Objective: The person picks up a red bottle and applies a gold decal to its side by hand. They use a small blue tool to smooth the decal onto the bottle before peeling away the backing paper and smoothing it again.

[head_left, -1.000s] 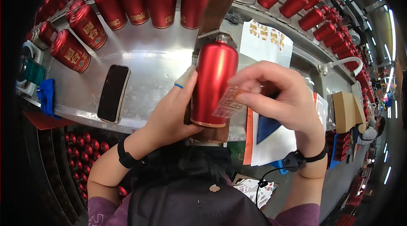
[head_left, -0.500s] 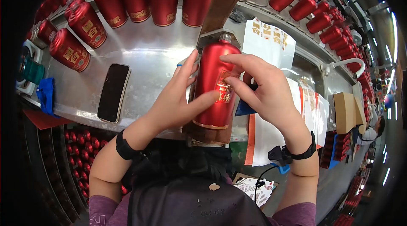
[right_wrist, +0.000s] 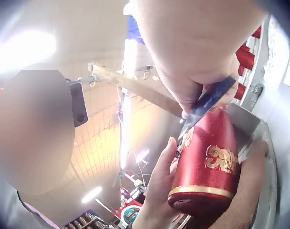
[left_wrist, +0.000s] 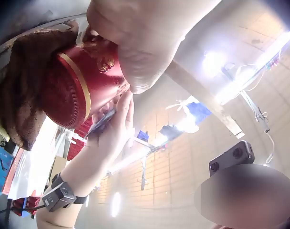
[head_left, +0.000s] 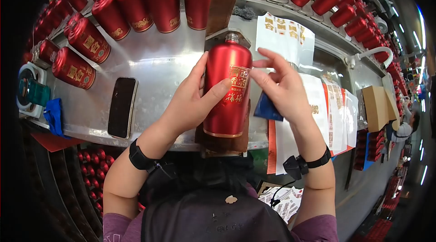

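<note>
A red bottle (head_left: 225,117) with a bare glass neck lies tilted on a brown cloth-covered rest (head_left: 213,144). My left hand (head_left: 181,99) grips its left side, the thumb lying by a clear sticker (head_left: 239,76) with gold characters on the bottle's front. Close to the bottle's right side is my right hand (head_left: 288,92), thumb and forefinger apart beside the sticker's edge. The right hand's other fingers hold a flat blue plate (right_wrist: 209,105), whose corner shows below the hand in the head view. A gold emblem (right_wrist: 221,160) shows on another side of the bottle.
Red bottles (head_left: 163,3) line the back, and two labelled ones (head_left: 72,67) stand at left. A phone (head_left: 122,108) lies on the metal bench. Sticker sheets (head_left: 334,110) are at right, near a white tap (head_left: 374,53). A brown post (head_left: 222,1) rises behind the bottle.
The sticker moved from my right fingers onto the bottle, where both hands pressed it. My right hand has since drawn back a little to the right; my left still grips the bottle.
</note>
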`<state>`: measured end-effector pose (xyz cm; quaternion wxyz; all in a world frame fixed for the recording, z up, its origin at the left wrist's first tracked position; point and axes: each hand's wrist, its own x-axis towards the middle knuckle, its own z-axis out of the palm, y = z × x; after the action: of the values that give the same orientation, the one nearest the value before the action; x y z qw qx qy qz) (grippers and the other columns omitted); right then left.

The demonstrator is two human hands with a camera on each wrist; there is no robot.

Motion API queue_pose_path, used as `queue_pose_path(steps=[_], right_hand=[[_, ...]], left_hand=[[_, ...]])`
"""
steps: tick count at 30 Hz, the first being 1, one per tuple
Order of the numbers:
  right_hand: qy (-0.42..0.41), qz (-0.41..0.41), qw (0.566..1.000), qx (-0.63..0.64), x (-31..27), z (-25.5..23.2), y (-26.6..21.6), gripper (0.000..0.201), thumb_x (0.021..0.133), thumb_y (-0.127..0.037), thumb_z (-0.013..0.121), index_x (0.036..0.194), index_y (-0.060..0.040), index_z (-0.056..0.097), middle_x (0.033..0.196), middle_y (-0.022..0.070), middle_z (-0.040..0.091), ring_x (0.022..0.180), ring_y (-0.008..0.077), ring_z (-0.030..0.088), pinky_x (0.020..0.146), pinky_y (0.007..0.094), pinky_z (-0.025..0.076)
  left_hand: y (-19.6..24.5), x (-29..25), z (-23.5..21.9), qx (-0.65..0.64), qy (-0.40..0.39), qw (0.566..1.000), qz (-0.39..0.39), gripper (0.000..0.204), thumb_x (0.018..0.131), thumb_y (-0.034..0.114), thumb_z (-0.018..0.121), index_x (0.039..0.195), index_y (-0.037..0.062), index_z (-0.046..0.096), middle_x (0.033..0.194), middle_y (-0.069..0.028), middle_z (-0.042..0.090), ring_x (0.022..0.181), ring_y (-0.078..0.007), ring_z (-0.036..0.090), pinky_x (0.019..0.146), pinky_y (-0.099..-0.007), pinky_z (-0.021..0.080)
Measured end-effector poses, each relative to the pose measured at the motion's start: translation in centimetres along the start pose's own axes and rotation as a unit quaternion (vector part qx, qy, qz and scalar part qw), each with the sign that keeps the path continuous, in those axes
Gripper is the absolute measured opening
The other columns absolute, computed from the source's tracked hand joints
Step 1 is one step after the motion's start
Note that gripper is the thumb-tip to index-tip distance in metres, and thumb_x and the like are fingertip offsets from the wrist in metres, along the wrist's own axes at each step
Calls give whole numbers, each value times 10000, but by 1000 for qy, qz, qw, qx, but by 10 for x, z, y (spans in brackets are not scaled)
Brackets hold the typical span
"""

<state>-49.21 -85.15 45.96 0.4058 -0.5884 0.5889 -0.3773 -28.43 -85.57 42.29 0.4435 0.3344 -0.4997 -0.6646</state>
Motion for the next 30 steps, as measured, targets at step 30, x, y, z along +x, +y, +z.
queue_pose_path(steps=[30], right_hand=[[-87, 102, 952, 275, -16, 19, 24, 922, 856, -202, 805, 1555, 0, 238, 1276, 218, 564, 677, -8, 459, 634, 166, 420]], left_hand=[[19, 18, -2, 36, -21, 993, -110, 565, 970, 276, 665, 1411, 9, 433, 1272, -92, 601, 1154, -133, 579, 994, -312, 476]])
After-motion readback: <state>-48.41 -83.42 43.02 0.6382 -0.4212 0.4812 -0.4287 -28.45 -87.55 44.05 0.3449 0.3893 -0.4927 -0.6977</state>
